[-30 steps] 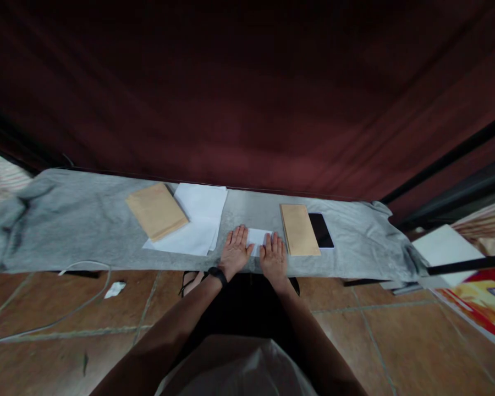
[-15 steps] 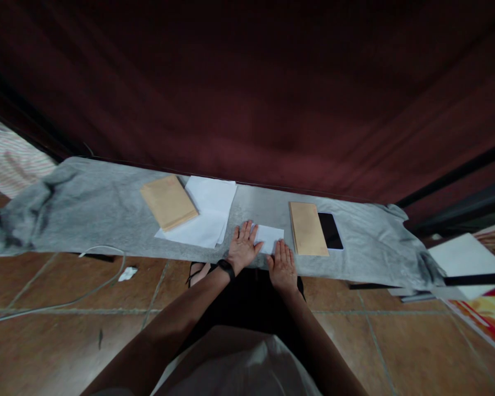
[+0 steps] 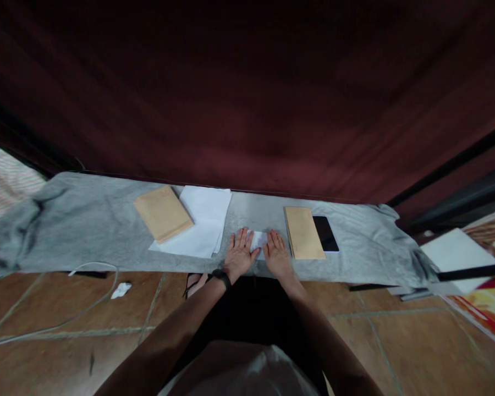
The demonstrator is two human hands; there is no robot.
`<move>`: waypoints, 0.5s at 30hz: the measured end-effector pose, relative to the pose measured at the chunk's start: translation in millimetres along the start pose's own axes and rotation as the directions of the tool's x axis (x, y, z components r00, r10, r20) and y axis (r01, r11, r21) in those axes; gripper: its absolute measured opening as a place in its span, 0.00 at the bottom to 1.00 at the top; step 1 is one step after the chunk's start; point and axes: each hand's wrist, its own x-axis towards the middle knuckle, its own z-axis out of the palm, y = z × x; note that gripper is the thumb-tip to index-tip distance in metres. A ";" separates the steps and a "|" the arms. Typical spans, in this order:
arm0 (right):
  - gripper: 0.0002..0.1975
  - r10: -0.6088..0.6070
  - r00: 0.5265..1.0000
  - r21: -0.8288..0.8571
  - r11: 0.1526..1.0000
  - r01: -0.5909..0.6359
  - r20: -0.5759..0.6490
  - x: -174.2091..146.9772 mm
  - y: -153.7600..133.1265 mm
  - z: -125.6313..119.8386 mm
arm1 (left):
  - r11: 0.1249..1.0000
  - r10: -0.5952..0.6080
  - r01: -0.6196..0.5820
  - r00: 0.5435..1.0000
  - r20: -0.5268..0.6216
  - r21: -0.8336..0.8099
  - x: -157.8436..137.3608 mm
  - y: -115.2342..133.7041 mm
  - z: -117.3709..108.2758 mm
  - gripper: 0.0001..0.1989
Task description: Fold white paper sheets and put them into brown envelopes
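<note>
A small folded sheet of white paper (image 3: 257, 240) lies flat on the grey cloth, mostly covered by my hands. My left hand (image 3: 239, 254) rests palm down on its left part, fingers stretched out, a dark band on the wrist. Flat on the paper's right part is my right hand (image 3: 276, 254), its fingers extended too. To the right lies a stack of brown envelopes (image 3: 305, 233), partly over a dark-screened phone (image 3: 325, 234). At left, more brown envelopes (image 3: 164, 214) overlap loose white sheets (image 3: 206, 217).
The grey cloth (image 3: 94, 220) covers a long narrow table. A dark red curtain (image 3: 247, 110) hangs behind it. On the tiled floor at left are a white cable (image 3: 86, 308) and a crumpled white scrap (image 3: 121, 290). A white board (image 3: 457, 253) stands at far right.
My right hand has moved up onto the right part of the folded paper, covering more of it. My left hand stays flat on the left part. The view has shifted slightly.
</note>
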 end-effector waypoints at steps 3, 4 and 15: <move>0.26 -0.001 1.000 -0.018 1.000 0.001 0.009 3.1 -3.1 7.7 | 1.000 0.007 -0.007 1.000 -0.016 0.013 0.0 -2.4 1.5 0.32; 0.26 -0.001 1.000 -0.021 1.000 0.001 0.005 3.3 -2.8 9.2 | 1.000 0.012 -0.011 1.000 -0.020 0.015 -0.1 -3.0 1.6 0.32; 0.20 0.009 0.995 -0.001 1.000 -0.009 0.100 33.4 10.1 -10.9 | 0.999 0.040 -0.040 0.998 -0.057 0.005 -2.5 -3.8 -3.8 0.31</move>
